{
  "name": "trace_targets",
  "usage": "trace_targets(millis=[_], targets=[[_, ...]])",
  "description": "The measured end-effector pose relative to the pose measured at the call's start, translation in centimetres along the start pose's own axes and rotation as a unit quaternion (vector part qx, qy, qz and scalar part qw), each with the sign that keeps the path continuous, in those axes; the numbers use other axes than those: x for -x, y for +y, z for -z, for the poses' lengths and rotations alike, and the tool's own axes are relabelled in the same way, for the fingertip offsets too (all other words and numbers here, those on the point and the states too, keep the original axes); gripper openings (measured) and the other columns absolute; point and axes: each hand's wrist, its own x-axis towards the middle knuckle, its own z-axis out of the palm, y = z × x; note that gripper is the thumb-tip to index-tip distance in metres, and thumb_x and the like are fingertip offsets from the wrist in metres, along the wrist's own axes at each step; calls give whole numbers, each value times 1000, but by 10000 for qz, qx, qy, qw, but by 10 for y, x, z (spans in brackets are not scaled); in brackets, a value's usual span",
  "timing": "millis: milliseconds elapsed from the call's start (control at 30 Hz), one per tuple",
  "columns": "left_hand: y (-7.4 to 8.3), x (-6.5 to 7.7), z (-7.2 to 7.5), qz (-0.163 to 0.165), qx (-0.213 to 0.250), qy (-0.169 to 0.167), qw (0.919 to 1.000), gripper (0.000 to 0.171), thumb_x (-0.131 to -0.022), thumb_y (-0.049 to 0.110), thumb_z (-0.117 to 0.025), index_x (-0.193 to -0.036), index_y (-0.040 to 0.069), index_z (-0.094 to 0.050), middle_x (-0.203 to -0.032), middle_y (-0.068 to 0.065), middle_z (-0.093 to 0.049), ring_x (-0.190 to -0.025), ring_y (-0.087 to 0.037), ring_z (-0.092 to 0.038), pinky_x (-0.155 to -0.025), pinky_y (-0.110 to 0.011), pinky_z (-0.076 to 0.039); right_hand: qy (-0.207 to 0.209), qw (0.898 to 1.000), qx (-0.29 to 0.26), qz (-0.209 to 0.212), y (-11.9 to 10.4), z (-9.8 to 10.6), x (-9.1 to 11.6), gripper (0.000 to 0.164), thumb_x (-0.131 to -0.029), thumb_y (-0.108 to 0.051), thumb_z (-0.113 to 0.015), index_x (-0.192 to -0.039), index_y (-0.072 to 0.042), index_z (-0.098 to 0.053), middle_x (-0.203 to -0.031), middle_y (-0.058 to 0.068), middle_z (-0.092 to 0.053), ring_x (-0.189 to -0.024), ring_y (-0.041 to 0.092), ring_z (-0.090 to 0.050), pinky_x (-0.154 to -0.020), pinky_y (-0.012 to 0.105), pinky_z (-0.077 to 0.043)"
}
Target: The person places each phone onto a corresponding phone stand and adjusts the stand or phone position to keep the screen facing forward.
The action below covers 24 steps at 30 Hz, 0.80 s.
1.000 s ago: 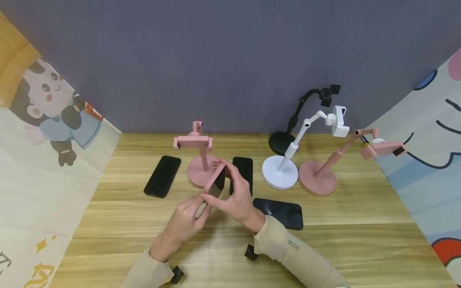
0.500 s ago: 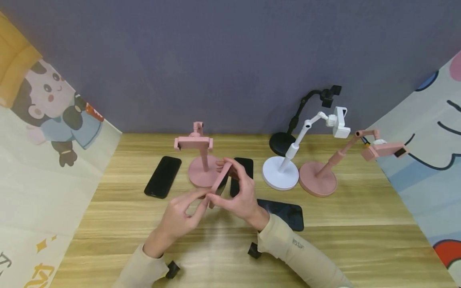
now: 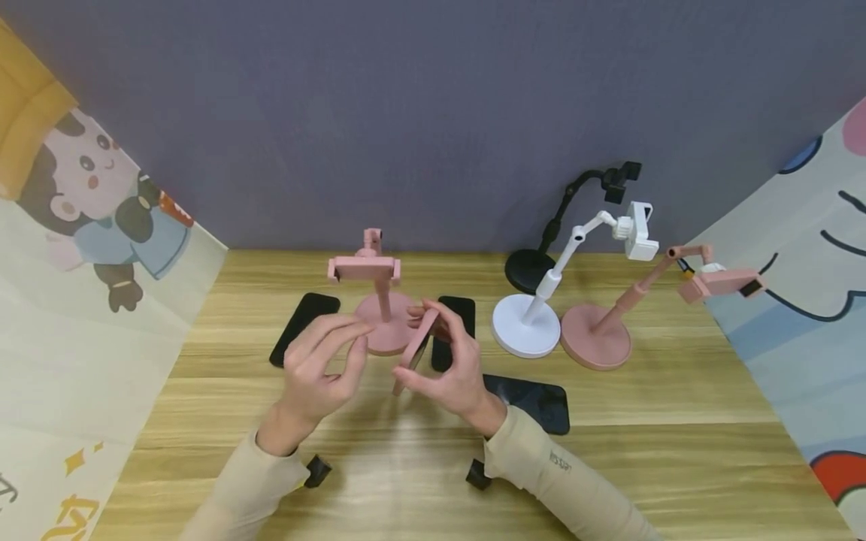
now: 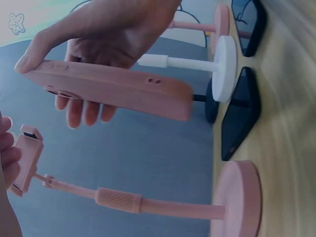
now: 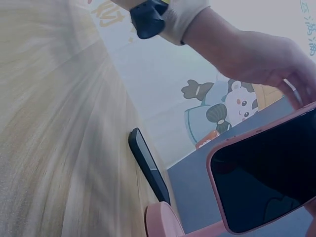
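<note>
Presently, right hand pinches pink-cased smartphone above tabletop; left hand, nearer tabletop's left edge, hangs relaxed, fingers loosely bent

1. The table lies between the left wall and the right wall, with a panel at its far edge.
2. On it, the left stand has the left phone to its left and the middle phone to its right.
3. Right of the middle phone stands the central stand; the far stand is behind it, the right stand just right.
4. The near phone lies before the central stand.
5. Above the table, the held phone is in the right hand; the left hand is left, apart from it.
</note>
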Motion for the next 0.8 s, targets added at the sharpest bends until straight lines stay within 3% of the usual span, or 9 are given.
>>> trace_targets(millis=[233,433,567,800], targets=[[-2,-14,-4,-211,-409,587,9972,24,-98,8,-61,-86,-7,-74,-94,-25,-68,-88,-41,-66,-90,-29,-57,13,10000,-8,15,1,-1,2,87,-88,-48,-80,-139,14,-47,-121,26,-68,-100,38,-72,-91,32,-61],[-14,-25,4,542,-518,1029,9919,27,-98,16,-63,-97,-9,-72,-107,-25,-69,-109,-34,-69,-102,-31,-55,-28,9999,-108,-83,2,-2,4,87,-87,-48,-80,-141,12,-47,-122,26,-68,-102,37,-72,-91,31,-60],[-23,-33,12,931,-445,920,9904,38,-99,26,-66,-107,-11,-71,-113,-27,-68,-117,-32,-67,-106,-33,-52,-50,9998,-123,-159,2,-1,5,87,-87,-48,-80,-141,11,-47,-123,25,-68,-105,33,-72,-92,31,-60],[-34,-34,13,1129,-352,383,9922,42,-97,29,-70,-114,-9,-70,-118,-26,-68,-117,-36,-66,-108,-33,-51,-60,9995,-202,-225,-1,-1,5,86,-87,-47,-81,-143,9,-46,-124,26,-67,-106,33,-72,-92,32,-60]])
